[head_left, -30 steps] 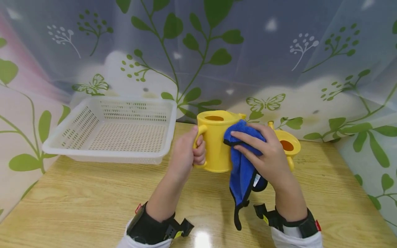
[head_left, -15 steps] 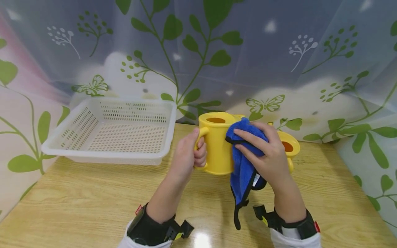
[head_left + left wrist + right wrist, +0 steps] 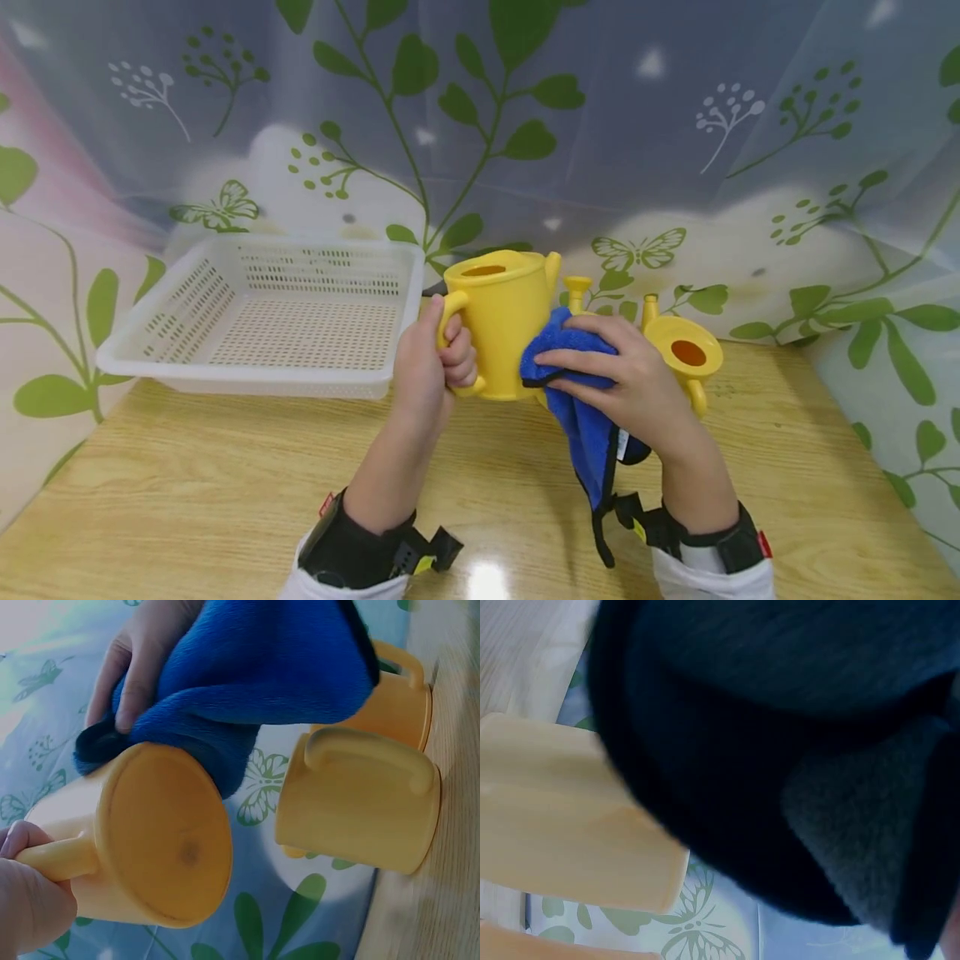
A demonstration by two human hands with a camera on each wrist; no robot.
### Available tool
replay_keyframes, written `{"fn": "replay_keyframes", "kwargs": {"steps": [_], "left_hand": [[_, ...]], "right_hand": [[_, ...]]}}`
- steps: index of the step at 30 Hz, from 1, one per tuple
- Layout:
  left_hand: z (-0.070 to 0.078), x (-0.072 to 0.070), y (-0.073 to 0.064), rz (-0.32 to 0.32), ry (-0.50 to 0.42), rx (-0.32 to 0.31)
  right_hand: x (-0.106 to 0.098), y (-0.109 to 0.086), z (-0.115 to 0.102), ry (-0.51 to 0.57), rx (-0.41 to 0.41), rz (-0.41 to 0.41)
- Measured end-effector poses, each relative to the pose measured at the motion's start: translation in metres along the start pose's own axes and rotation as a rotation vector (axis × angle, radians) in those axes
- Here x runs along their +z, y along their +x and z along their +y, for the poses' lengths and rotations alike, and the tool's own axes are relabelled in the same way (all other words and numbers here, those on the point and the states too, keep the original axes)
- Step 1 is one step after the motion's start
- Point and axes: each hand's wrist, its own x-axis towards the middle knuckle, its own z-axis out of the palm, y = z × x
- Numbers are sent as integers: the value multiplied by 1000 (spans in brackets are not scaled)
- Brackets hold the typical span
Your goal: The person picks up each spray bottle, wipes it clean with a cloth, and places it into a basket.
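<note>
In the head view, your left hand [image 3: 431, 362] has its grip clamped round the handle [image 3: 453, 312] of a yellow, smooth, plastic-looking watering can [image 3: 506, 325]. Your right hand [image 3: 630, 375] has its grip closed on a plush blue cloth with black edging [image 3: 588, 429], held against the can's lower side. Compared with half a second ago, the can has shifted up and leftward and leans differently: its spout [image 3: 553, 267] now shows upright at the far side. The cloth sits lower on the body, which suggests a fresh patch of the wall is being covered. The shift also bares part of a second yellow can with a flared spout [image 3: 577, 286], behind your cloth. Farther right, a third yellow can with an orange-red inside [image 3: 684, 343] stands on the pale wood-grain worktop [image 3: 225, 483]. The white perforated plastic basket [image 3: 255, 377] lies left of your left hand.

In the left wrist view, your held can is off the worktop, tilted so its round base [image 3: 169, 840] faces the camera, with a dark smudge on it. The cloth touches the side near the base rim. The two other cans stand near, apart from it.

In the right wrist view, the dark cloth fills most of the frame, so you cannot tell your finger placement there.
</note>
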Motion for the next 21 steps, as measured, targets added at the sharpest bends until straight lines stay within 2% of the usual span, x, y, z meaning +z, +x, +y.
{"fn": "replay_keyframes", "kwargs": {"steps": [4,8,12,18,21], "left_hand": [[2,-2,0,27,-24,39],[1,-4,0,39,-35,47],[0,-5,-1,20,-15,42],[-1,-5,0,-26,6,36],[-2,-4,1,-51,8,20]], "right_hand": [[0,-1,2,26,-16,-65],[0,-5,3,39,-15,-102],[0,-7,4,61,1,-93],[0,-7,5,93,89,-65],[0,-7,6,93,106,-34]]}}
